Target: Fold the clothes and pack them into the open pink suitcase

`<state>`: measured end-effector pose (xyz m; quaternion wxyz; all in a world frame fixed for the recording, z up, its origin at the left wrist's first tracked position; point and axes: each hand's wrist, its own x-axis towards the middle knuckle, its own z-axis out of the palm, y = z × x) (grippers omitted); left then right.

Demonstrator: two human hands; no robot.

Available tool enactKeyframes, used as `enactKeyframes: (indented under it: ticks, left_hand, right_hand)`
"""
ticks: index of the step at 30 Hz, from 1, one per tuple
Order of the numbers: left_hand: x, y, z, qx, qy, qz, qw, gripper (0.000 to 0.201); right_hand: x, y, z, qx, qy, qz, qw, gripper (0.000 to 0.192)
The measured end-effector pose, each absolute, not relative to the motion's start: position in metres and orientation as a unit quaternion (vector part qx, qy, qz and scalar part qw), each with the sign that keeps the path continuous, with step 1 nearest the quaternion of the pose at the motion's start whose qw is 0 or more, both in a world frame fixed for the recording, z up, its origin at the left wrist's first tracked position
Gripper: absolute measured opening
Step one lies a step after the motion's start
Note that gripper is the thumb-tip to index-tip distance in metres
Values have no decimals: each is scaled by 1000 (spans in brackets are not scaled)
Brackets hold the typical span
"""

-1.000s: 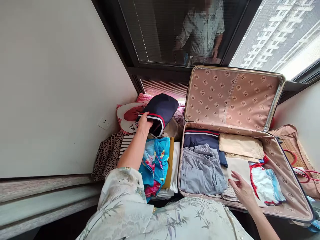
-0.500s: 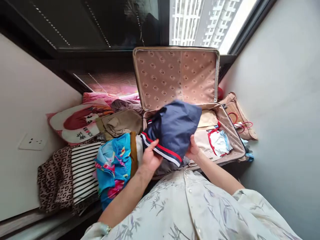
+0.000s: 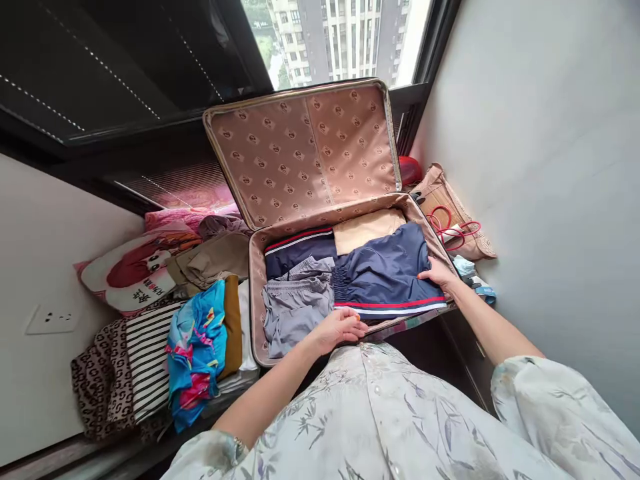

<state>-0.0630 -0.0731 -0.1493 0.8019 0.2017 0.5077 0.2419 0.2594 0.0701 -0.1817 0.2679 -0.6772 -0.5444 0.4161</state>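
Laying the navy shorts (image 3: pixel 385 273) flat in the open suitcase (image 3: pixel 257 280), right half of the tray, on top of the clothes already packed. Waistband gathers sit at the garment's 9 o'clock end, against the grey shorts (image 3: pixel 295 313); the red-and-white striped edge runs along the near side at 6 o'clock. Long axis lies left to right across the tray, tilted slightly down toward 3 o'clock.

Left hand (image 3: pixel 340 328): fingers loosely curled, resting at the near rim by the waistband corner; a pinch on the fabric cannot be confirmed. Right hand (image 3: pixel 437 273): palm down, fingers spread, pressing the far right end of the shorts, not gripping.

Judgement: best done by drawing both ends apart gently, smoothing from the middle outward, keeping the striped edge parallel to the near rim so nothing hangs over the zip line.

Beige folded garment (image 3: pixel 367 229) lies at 12 o'clock. Outside, at 9 o'clock, folded stacks include a blue floral piece (image 3: pixel 195 347) and a striped one (image 3: pixel 145 353).
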Motion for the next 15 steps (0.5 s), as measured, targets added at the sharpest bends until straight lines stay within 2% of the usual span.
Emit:
enactKeyframes:
  ticks: [3,5,9,12,15]
  left_hand:
    - [-50,-51,-168,397,607,265,636,21]
    - [-40,-36,-178,534,632,252,502,14]
    - [-21,-16,-192,727,595,138,314,55]
    - [-12,-3,-203,774,581,30,251,82]
    - [-9,14,-216,772,600,-9,211,106]
  right_hand:
    - [291,79,-192,-687,-560,401,231,43]
    - [300,88,-202,-684,-578,393,210,49]
    - [306,104,-220,-678,-625,359,147,72]
    - [300,99,-225,-697,-649,295,77,83]
    - [278,81,-221,-688,-703,167,63,83]
